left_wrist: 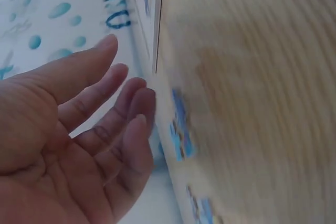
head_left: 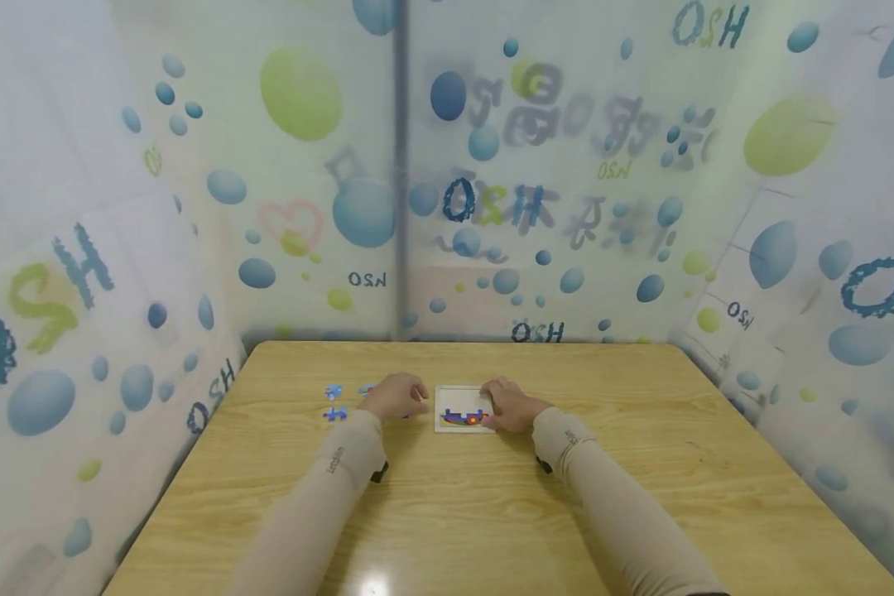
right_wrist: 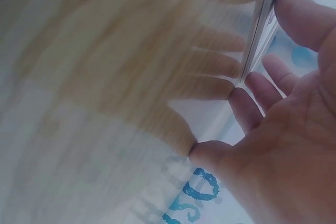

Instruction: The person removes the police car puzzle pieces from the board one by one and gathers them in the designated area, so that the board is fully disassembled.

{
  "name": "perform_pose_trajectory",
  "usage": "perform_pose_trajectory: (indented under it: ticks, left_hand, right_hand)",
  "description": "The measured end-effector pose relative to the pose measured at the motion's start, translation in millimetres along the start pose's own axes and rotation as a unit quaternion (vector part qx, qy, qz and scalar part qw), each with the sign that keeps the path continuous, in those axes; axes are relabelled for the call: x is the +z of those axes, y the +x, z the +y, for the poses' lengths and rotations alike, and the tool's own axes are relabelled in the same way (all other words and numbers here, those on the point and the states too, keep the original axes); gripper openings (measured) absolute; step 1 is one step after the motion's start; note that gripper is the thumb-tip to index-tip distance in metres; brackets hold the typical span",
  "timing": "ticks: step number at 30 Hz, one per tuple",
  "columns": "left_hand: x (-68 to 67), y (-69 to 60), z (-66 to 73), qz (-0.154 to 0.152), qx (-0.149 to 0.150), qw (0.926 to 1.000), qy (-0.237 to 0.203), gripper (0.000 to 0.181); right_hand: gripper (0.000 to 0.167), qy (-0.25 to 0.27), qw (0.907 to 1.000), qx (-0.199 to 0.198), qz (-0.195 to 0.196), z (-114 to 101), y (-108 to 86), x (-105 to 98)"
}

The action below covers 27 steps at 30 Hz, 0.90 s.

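A square white puzzle board (head_left: 458, 389) lies on the table between the hands. Along its lower part sit joined colourful jigsaw pieces (head_left: 462, 419), mostly blue and red with an orange spot. My right hand (head_left: 514, 406) rests at the board's right edge, thumb near the pieces and fingers spread along the rim; in the right wrist view the little finger (right_wrist: 210, 153) touches the table. My left hand (head_left: 395, 396) hovers left of the board, fingers loosely bent and nothing between them, as the left wrist view shows. Loose blue jigsaw pieces (head_left: 335, 414) lie beside and partly behind it.
The wooden table (head_left: 447, 513) reaches to walls covered in a bubble-patterned sheet (head_left: 462, 165) at the back and both sides. Another loose piece (head_left: 333, 391) lies farther back on the left.
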<state>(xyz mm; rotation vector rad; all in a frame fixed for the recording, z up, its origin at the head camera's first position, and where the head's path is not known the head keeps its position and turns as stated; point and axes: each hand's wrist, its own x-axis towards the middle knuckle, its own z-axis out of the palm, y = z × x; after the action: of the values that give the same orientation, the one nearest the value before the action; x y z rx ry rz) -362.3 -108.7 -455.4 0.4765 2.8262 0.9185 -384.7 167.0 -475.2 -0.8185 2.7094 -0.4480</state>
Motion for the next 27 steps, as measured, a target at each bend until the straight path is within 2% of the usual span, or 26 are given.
perform_pose_trajectory:
  ticks: [4, 7, 12, 19, 27]
  left_hand:
    - [14.6, 4.2, 10.7, -0.012, -0.007, 0.9998, 0.013, 0.023]
    - [23.2, 5.7, 16.5, -0.006, -0.014, 0.9994, 0.032, 0.025]
    - [32.6, 6.9, 22.7, 0.002, -0.015, 0.9982, 0.059, 0.017]
    - [36.8, 9.5, 24.5, -0.001, -0.033, 0.9975, 0.062, 0.016]
    - [35.2, 12.7, 26.8, -0.012, -0.038, 0.9975, 0.059, 0.016]
  right_hand:
    - [0.056, 0.0, 1.0, -0.005, 0.004, 0.9, 1.1, -0.4]
    - [0.056, -0.002, 1.0, -0.002, 0.008, 1.5, 3.0, 0.1]
    - [0.053, -0.004, 0.9997, 0.018, 0.014, -1.3, 6.3, 2.5]
    - [0.059, -0.014, 0.9977, 0.066, 0.007, -14.1, 11.6, 4.5]
    - [0.068, -0.04, 0.9915, 0.121, 0.027, -30.7, 22.4, 10.7]
